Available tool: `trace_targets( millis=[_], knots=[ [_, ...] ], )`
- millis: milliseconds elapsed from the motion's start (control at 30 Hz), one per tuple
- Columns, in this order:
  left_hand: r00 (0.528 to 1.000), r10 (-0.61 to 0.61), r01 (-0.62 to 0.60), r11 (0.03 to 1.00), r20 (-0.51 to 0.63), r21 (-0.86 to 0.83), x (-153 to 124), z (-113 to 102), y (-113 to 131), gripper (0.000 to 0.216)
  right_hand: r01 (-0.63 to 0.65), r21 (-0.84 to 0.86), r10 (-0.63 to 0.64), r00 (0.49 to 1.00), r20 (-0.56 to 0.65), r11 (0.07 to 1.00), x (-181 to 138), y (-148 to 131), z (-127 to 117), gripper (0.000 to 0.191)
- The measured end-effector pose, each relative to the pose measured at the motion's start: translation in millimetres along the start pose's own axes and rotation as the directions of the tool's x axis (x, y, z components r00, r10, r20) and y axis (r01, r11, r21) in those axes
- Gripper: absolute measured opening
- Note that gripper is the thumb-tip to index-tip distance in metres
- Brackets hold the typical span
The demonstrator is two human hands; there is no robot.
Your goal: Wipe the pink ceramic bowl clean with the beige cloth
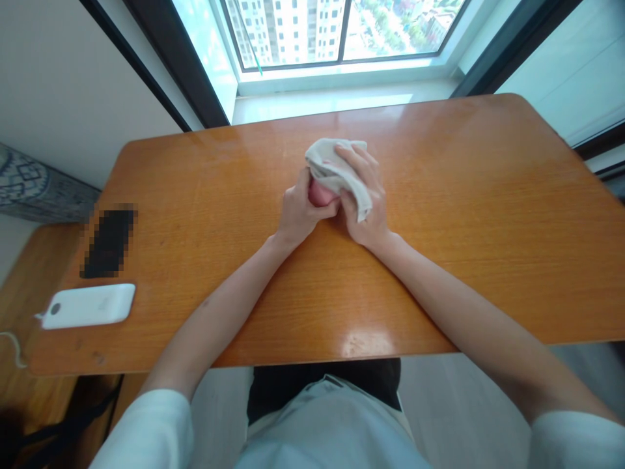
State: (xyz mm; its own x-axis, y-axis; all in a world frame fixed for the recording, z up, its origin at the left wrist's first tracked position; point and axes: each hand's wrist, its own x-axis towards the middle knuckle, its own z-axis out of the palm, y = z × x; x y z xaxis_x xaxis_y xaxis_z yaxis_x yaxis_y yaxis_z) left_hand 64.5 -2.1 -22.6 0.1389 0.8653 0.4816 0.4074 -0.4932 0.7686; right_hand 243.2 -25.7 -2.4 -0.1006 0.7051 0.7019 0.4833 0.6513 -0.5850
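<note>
Over the far middle of the wooden table (234,241), my left hand (299,212) is wrapped round a rounded pink object (321,194). Most of that object is covered, so its exact kind cannot be made out. A light grey cloth (328,154) lies over its top, and my right hand (371,202) grips the cloth with bent fingers and presses it against the pink object. The thumbs of both hands are close together at the near side. One end of the cloth hangs down beside my right thumb.
At the table's left side lie a white elongated device (92,306) with a cable and a dark, pixelated rectangular object (108,242). Behind the table's far edge are a window sill (317,107) and a window. A grey patterned fabric item (43,189) stands at the left.
</note>
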Motion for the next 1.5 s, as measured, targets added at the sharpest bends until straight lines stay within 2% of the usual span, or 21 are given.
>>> trace_targets(
  millis=[100, 167, 267, 333, 400, 500, 567, 633, 667, 733, 800, 833, 900, 967, 1067, 1100, 1167, 1233, 1300, 1400, 1500],
  knots=[
    [1.000, 0.031, -0.031, 0.999, -0.003, -0.031, 0.6, -0.1, 8.7, 0.054, -0.260, 0.134, 0.279, 0.949, -0.147, 0.956, -1.8, 16.4, 5.6, 0.063],
    [1.000, 0.026, -0.026, 0.999, -0.003, -0.031, 0.6, -0.4, 9.1, 0.053, -0.308, 0.140, 0.328, 0.932, -0.157, 0.941, -3.4, 17.3, 5.1, 0.064],
    [1.000, -0.001, 0.001, 1.000, -0.013, 0.000, 0.5, -0.4, 0.7, 0.056, -0.085, 0.024, 0.086, 0.996, -0.034, 0.996, -3.3, 1.0, -0.9, 0.056],
    [1.000, -0.017, 0.017, 1.000, -0.007, 0.021, 0.5, -0.3, -5.0, 0.058, 0.066, -0.045, -0.063, 0.995, 0.073, 0.997, -1.7, -9.5, -3.9, 0.053],
    [1.000, -0.016, 0.016, 1.000, 0.000, 0.020, 0.5, -0.3, -5.2, 0.057, 0.080, -0.052, -0.076, 0.993, 0.086, 0.995, -0.1, -9.2, -3.3, 0.054],
    [1.000, 0.012, -0.012, 1.000, -0.009, -0.008, 0.0, -0.7, 4.2, 0.054, -0.160, 0.060, 0.164, 0.984, -0.075, 0.985, 0.0, 11.6, 2.7, 0.061],
    [1.000, 0.019, -0.019, 1.000, -0.007, -0.015, -0.5, -1.3, 10.1, 0.054, -0.343, 0.152, 0.366, 0.915, -0.169, 0.927, -1.4, 25.6, 5.5, 0.067],
    [1.000, 0.017, -0.017, 1.000, -0.008, -0.010, -0.7, -1.6, 10.2, 0.055, -0.384, 0.164, 0.411, 0.891, -0.191, 0.909, -3.4, 27.7, 4.8, 0.068],
    [1.000, 0.016, -0.016, 1.000, -0.011, 0.001, -0.7, -1.5, 7.6, 0.056, -0.332, 0.127, 0.350, 0.922, -0.167, 0.935, -4.3, 23.3, 3.2, 0.066],
    [1.000, 0.017, -0.017, 0.999, -0.001, 0.030, -0.1, -0.7, -0.6, 0.052, -0.098, 0.000, 0.098, 0.994, -0.044, 0.995, -5.5, 8.1, -1.0, 0.059],
    [1.000, 0.014, -0.015, 0.998, 0.019, 0.054, 0.6, 0.3, -8.0, 0.049, 0.160, -0.119, -0.148, 0.983, 0.108, 0.980, -5.2, -5.9, -3.6, 0.052],
    [1.000, 0.011, -0.012, 0.998, 0.021, 0.059, 0.9, 0.8, -9.7, 0.050, 0.228, -0.156, -0.205, 0.968, 0.146, 0.961, -4.7, -8.9, -3.7, 0.050],
    [1.000, 0.008, -0.009, 0.999, 0.008, 0.053, 0.9, 1.2, -7.8, 0.056, 0.176, -0.159, -0.162, 0.982, 0.097, 0.971, -3.3, -4.9, -1.4, 0.050],
    [1.000, 0.018, -0.018, 0.999, -0.012, 0.029, 0.3, 0.9, -1.0, 0.061, -0.054, -0.051, 0.051, 0.997, -0.052, 0.997, -2.5, 8.0, 2.3, 0.059],
    [0.999, 0.031, -0.031, 0.999, -0.013, -0.010, -0.7, -0.1, 6.4, 0.056, -0.274, 0.095, 0.287, 0.944, -0.166, 0.957, -2.8, 20.6, 3.8, 0.070],
    [0.999, 0.027, -0.027, 1.000, -0.017, -0.014, -0.8, -0.3, 6.2, 0.056, -0.251, 0.078, 0.260, 0.953, -0.154, 0.965, -3.1, 19.0, 2.5, 0.069],
    [1.000, 0.011, -0.011, 1.000, -0.021, -0.008, -0.7, -0.1, 2.3, 0.059, -0.069, -0.041, 0.067, 0.996, -0.055, 0.997, -3.2, 8.4, -1.6, 0.062],
    [1.000, -0.007, 0.007, 1.000, -0.018, -0.004, -0.5, 0.5, -2.4, 0.066, 0.156, -0.158, -0.148, 0.987, 0.063, 0.975, -2.5, -4.3, -5.1, 0.055],
    [1.000, -0.015, 0.015, 1.000, -0.013, -0.003, -0.5, 1.0, -4.0, 0.068, 0.206, -0.180, -0.193, 0.977, 0.087, 0.962, -1.5, -9.1, -5.3, 0.054],
    [1.000, 0.017, -0.017, 1.000, -0.015, -0.010, -1.0, 0.8, 1.0, 0.059, -0.084, -0.016, 0.083, 0.995, -0.061, 0.996, -2.0, 5.5, 1.5, 0.062],
    [0.999, 0.036, -0.036, 0.999, -0.012, -0.016, -1.4, -0.3, 7.3, 0.056, -0.378, 0.197, 0.409, 0.900, -0.149, 0.905, -4.8, 30.6, 10.0, 0.064]
  ],
)
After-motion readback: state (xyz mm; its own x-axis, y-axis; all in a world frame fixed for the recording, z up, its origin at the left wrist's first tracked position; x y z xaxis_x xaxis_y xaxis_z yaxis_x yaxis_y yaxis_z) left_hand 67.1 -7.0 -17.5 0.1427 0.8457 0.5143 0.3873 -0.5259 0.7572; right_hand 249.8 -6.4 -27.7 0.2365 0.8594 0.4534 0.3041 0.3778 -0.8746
